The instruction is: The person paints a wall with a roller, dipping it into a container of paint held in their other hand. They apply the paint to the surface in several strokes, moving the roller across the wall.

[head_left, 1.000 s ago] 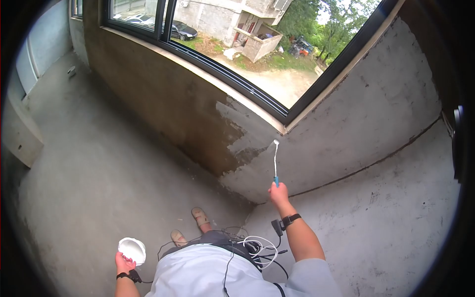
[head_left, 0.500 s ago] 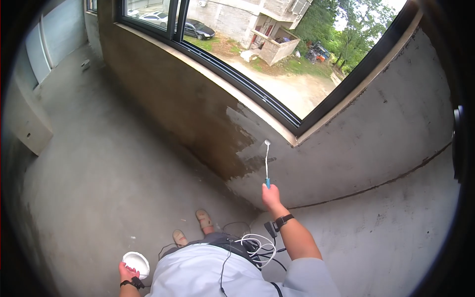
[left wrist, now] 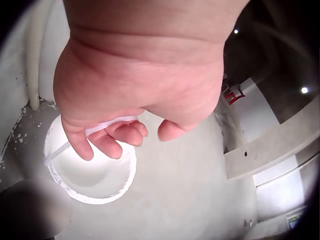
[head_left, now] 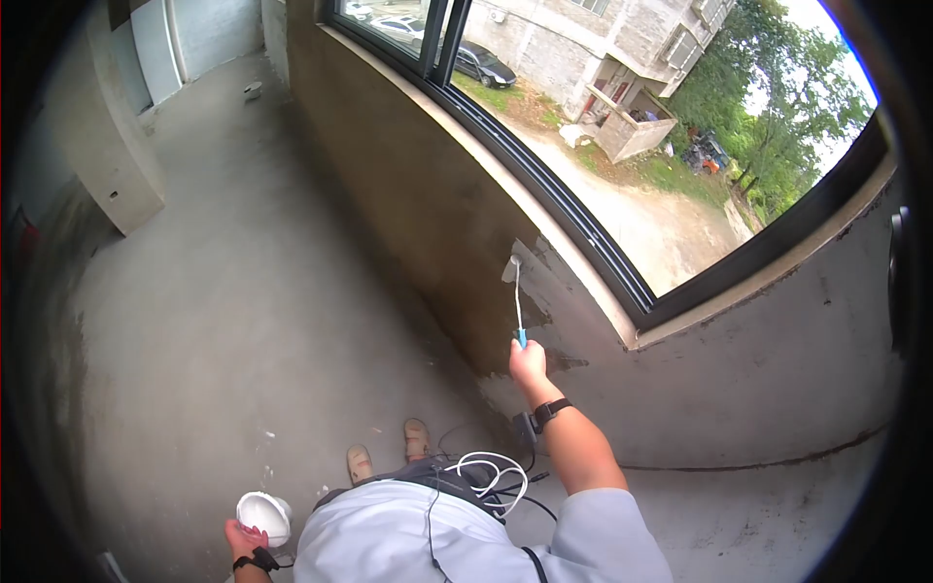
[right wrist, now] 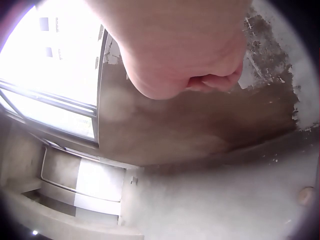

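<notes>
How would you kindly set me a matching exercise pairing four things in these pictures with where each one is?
Things:
1. Blue-handled tool
2. White bucket
3. Black car
4. Beige shoes

Places:
A. Parked outdoors
B. Worn, on the grey floor
C. Gripped in the right hand
D. Carried by the left hand

Right pairs: 1-C, 2-D, 3-A, 4-B.
</notes>
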### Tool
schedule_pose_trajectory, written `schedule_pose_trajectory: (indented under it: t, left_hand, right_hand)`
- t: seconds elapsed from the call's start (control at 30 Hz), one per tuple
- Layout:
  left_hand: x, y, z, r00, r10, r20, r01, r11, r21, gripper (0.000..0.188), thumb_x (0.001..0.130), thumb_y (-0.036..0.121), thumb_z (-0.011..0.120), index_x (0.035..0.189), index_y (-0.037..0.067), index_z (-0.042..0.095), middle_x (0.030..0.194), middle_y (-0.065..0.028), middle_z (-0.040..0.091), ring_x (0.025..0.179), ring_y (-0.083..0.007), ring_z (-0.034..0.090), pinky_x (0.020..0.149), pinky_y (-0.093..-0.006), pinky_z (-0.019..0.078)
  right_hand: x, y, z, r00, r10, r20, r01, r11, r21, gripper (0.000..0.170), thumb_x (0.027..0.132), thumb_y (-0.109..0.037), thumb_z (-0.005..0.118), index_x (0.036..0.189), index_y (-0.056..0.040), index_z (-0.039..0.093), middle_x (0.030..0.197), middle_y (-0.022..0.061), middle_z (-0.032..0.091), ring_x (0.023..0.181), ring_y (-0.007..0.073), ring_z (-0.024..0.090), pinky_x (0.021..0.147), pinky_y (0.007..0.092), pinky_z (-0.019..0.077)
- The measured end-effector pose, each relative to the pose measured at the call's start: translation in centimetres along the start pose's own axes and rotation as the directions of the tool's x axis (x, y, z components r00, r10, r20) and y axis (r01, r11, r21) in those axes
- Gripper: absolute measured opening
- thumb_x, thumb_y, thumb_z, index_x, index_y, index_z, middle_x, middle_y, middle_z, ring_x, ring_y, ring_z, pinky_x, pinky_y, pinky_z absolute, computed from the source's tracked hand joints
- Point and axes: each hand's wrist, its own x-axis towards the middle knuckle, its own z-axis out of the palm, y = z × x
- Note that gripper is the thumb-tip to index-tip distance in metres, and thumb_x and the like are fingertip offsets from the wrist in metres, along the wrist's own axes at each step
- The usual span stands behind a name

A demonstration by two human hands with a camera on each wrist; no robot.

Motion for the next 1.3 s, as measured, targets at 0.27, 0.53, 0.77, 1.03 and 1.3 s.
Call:
schedule_pose_trajectory:
  t: [0.27,0.53,0.77,1.03,1.3]
  left_hand:
    - [-1.3,-1.4,-2.7,0.997,-0.036,-0.062,0.032,0.997,-0.072,0.031,0.065,0.043,0.056,0.082,0.021,0.041,0.081,0.0049,0.041,0.081,-0.0147,0.044,0.081,-0.041,0.0398]
    - [-0.3,-0.7,-3.5,0.995,-0.053,-0.082,0.048,0.997,-0.061,0.031,0.065,0.043,0.057,0.082,0.022,0.042,0.081,0.0053,0.042,0.081,-0.0148,0.045,0.082,-0.0416,0.039]
    - [1.5,1.2,-0.4,0.998,-0.03,-0.048,0.031,0.999,0.016,0.031,0.067,0.042,0.058,0.082,0.021,0.04,0.083,0.0047,0.041,0.086,-0.0148,0.042,0.09,-0.0417,0.0344]
    - [4.1,4.0,3.6,0.999,0.036,0.033,-0.04,0.991,0.13,0.024,0.073,0.036,0.058,0.077,0.021,0.039,0.078,0.0048,0.039,0.079,-0.0151,0.042,0.081,-0.0409,0.0392]
    - [3.2,6.4,7.9,0.992,0.05,0.116,-0.082,0.955,0.285,0.02,0.079,0.033,0.055,0.074,0.022,0.039,0.07,0.0052,0.037,0.073,-0.0141,0.042,0.075,-0.0367,0.0405]
  right_hand:
    - [3.7,-2.2,2.2,0.999,-0.033,0.036,0.034,0.999,-0.014,0.037,0.089,-0.033,0.062,0.087,0.0042,0.063,0.087,0.0263,0.066,0.086,0.0418,0.065,0.075,0.0468,0.0505]
    - [3.0,0.7,2.3,0.999,-0.044,-0.003,0.044,0.999,-0.005,0.038,0.088,-0.033,0.063,0.085,0.0051,0.063,0.083,0.0263,0.066,0.083,0.0422,0.065,0.074,0.0465,0.05]
    - [0.6,11.0,1.9,0.999,0.026,-0.02,-0.023,0.991,0.132,0.032,0.092,-0.029,0.061,0.077,-0.0018,0.054,0.058,0.0031,0.05,0.044,0.0153,0.049,0.04,0.0336,0.0378]
    - [-7.4,15.9,-2.6,0.972,0.225,-0.059,-0.201,0.939,0.279,0.03,0.093,-0.03,0.06,0.077,-0.0087,0.047,0.056,-0.0013,0.043,0.04,0.0112,0.041,0.035,0.0292,0.0319]
    - [-13.3,16.2,-6.4,0.913,0.407,-0.032,-0.367,0.851,0.375,0.029,0.093,-0.029,0.06,0.076,-0.0074,0.049,0.058,-0.0016,0.044,0.045,0.0095,0.041,0.04,0.0281,0.0322]
